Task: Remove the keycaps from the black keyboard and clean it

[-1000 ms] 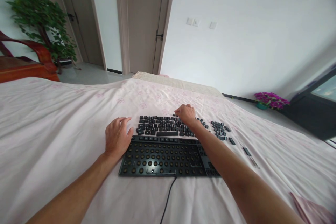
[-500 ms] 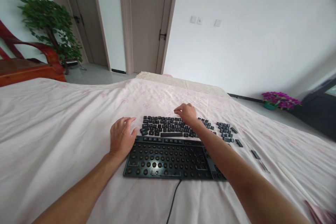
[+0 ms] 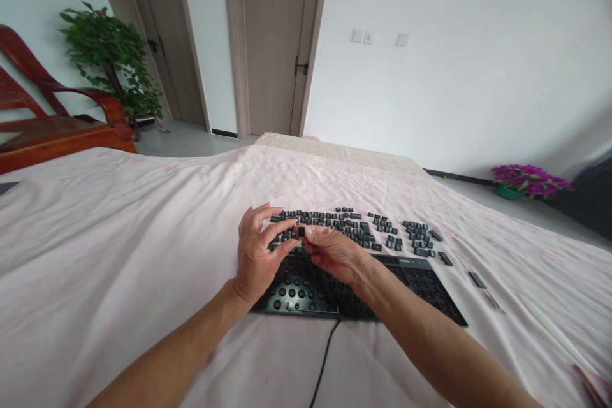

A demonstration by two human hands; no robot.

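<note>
A black keyboard base point(image 3: 421, 287) with its keycaps off lies on a pale pink sheet, cable trailing toward me. Rows of loose black keycaps point(image 3: 354, 223) lie just beyond it. My left hand point(image 3: 255, 255) and my right hand point(image 3: 332, 252) meet above the keyboard's left half. Both pinch a single small black keycap point(image 3: 301, 231) between their fingertips. The hands hide the keyboard's middle.
More keycaps point(image 3: 418, 236) and a few long ones point(image 3: 477, 279) lie to the right on the sheet point(image 3: 119, 236). A red wooden chair point(image 3: 52, 127) and a green plant point(image 3: 115, 57) stand at the back left, doors behind, purple flowers point(image 3: 528, 178) at the far right.
My right hand has drawn back from the keycap rows with one keycap. My left hand has lifted off the sheet to meet it. The view has shifted left.
</note>
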